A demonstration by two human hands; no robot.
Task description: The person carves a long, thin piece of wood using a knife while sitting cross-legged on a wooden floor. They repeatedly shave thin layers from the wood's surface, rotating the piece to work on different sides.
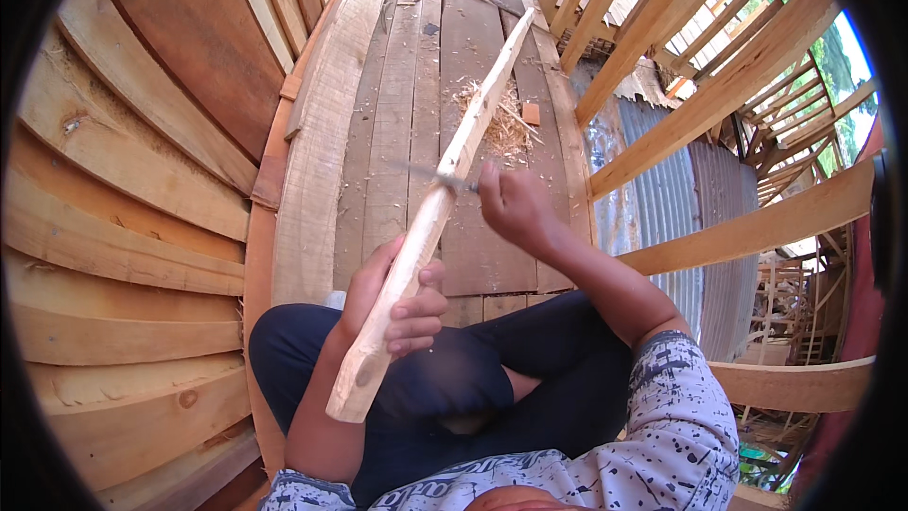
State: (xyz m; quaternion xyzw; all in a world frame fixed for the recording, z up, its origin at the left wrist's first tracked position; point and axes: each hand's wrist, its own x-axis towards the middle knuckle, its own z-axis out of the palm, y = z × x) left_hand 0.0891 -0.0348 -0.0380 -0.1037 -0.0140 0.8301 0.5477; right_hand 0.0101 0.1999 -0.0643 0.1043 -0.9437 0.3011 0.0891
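Note:
A long pale wooden stick, with cut facets and a tapered far end, slants from my lap up and away to the right. My left hand is wrapped round its lower part, fingers curled over the right side. Across the stick's middle lies a knife, its thin blade blurred and pointing left. My right hand is closed round the knife's handle, most of which the fingers hide. Both forearms reach forward over my crossed legs in dark trousers.
Wood shavings lie heaped on the plank floor beyond the stick, beside a small orange-brown block. A board wall stands close on the left. Wooden railing posts and corrugated metal sheets are on the right.

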